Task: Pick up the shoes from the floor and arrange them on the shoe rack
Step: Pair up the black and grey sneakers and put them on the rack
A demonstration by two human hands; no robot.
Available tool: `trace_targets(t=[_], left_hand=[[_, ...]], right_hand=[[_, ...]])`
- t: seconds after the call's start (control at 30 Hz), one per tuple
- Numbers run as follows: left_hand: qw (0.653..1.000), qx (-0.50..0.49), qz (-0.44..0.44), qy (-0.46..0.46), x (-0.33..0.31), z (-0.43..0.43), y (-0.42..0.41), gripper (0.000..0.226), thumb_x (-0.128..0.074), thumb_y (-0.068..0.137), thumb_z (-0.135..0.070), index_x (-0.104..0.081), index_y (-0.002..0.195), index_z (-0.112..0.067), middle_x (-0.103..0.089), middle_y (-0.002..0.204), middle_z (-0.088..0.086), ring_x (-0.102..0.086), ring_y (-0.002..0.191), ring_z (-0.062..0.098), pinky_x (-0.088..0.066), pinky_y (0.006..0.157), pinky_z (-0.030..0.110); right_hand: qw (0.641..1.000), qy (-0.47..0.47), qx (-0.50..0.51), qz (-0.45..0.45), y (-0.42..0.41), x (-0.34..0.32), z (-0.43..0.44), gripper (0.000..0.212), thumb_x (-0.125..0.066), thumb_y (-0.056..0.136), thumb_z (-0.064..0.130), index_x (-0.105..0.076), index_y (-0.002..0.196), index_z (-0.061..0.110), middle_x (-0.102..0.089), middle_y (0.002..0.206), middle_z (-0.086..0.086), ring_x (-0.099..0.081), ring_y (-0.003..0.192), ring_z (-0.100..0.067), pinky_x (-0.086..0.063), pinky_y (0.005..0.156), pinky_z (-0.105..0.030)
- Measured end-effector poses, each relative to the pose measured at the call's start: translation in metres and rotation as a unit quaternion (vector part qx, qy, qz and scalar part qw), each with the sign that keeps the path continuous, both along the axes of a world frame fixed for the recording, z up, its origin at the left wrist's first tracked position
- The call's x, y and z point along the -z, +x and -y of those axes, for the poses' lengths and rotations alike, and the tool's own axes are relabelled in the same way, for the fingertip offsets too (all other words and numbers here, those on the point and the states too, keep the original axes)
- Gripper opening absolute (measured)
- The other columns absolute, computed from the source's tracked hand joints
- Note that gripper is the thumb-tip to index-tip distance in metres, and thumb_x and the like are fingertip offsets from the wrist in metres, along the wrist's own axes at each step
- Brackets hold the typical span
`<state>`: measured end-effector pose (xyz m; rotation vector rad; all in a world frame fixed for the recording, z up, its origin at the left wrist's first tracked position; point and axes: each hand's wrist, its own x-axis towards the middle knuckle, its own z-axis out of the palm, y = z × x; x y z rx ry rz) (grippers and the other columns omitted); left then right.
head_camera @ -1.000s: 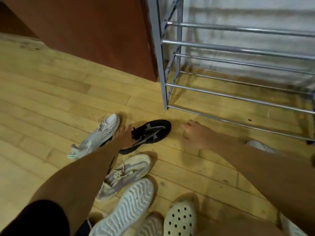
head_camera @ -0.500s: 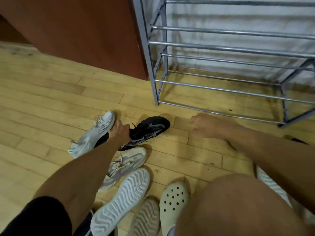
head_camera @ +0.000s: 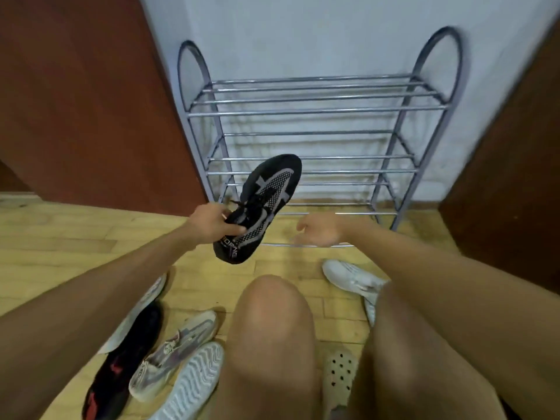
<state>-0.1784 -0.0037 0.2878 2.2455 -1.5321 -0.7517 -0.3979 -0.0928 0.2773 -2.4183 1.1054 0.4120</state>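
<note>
a dark brown wooden panel [head_camera: 78, 95] fills the left, its surface smooth and flat. low on the left, shoes lie on the pale plank floor [head_camera: 60, 247]: a black shoe with red marks [head_camera: 121, 362], partly under the left forearm, a grey-lilac knit sneaker [head_camera: 175, 344] beside it, and a shoe turned over to show a white ribbed sole [head_camera: 191, 386].

the left hand [head_camera: 210, 221] grasps the black and grey sneaker [head_camera: 262, 207] at its collar, fingers clenched round the lace area. the sneaker is in the air in front of the shoe rack's lower bars. its long axis runs diagonally, toe up and to the right toward the rack, heel down and to the left with pale lettering on it. the upper is a dotted mesh with smooth grey bands. half a second ago this sneaker lay on the floor with the hand just reaching it; it has since been lifted clear.

the shoe rack [head_camera: 315, 113] stands against a pale wall, made of thin shiny metal tubes between two arched grey end frames; more of it shows than before, up to the arches.

the right hand [head_camera: 318, 231] hangs loosely released, holding nothing, just beside the sneaker near the lowest front bar. below are two bare knees, a cream perforated clog [head_camera: 339, 377] between them, and a white sneaker [head_camera: 351, 278] on the floor. another brown panel [head_camera: 509, 183] closes the right.
</note>
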Motion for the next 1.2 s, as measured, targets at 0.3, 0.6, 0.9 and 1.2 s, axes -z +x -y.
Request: trace_targets(t=[0.3,0.6,0.9,1.2], left_hand=[[0.988,0.067,-0.129,-0.056,-0.067,0.014,-0.16,0.019,-0.071,0.084,-0.021,-0.069,0.097,-0.008,-0.069,0.088,0.012,-0.062,0.077,0.025,-0.05,0.053,0.027],[0.963,0.147,-0.198,0.112,-0.037,0.002,-0.282,0.024,-0.071,0.081,-0.023,-0.065,0.104,-0.019,-0.068,0.095,-0.002,-0.058,0.081,0.014,-0.047,0.064,0.027],[0.915,0.052,-0.348,0.195,0.06,-0.016,-0.358,0.031,-0.072,0.077,0.006,-0.067,0.105,-0.005,-0.073,0.097,0.007,-0.068,0.085,0.025,-0.058,0.076,0.038],[0.926,0.043,-0.301,0.224,0.139,-0.046,-0.359,0.034,-0.076,0.077,-0.004,-0.065,0.108,-0.008,-0.071,0.104,0.007,-0.066,0.095,0.024,-0.054,0.066,0.03]], right_hand=[[0.885,0.181,0.25,0.348,-0.117,-0.044,-0.044,0.042,-0.053,0.098,0.03,-0.047,0.132,0.006,-0.061,0.123,-0.014,-0.064,0.072,-0.02,-0.056,0.087,-0.043],[0.877,0.183,0.293,0.334,-0.263,-0.029,-0.082,0.041,-0.058,0.096,0.022,-0.049,0.133,0.008,-0.066,0.106,-0.008,-0.065,0.09,-0.024,-0.056,0.091,-0.041],[0.878,0.178,0.356,0.266,-0.343,0.037,-0.103,0.037,-0.054,0.098,0.023,-0.056,0.133,0.012,-0.067,0.12,-0.014,-0.069,0.099,-0.026,-0.057,0.09,-0.038],[0.875,0.195,0.428,0.112,-0.381,0.146,-0.153,0.031,-0.056,0.095,0.022,-0.063,0.114,-0.001,-0.063,0.097,-0.024,-0.057,0.076,-0.026,-0.05,0.074,-0.04]])
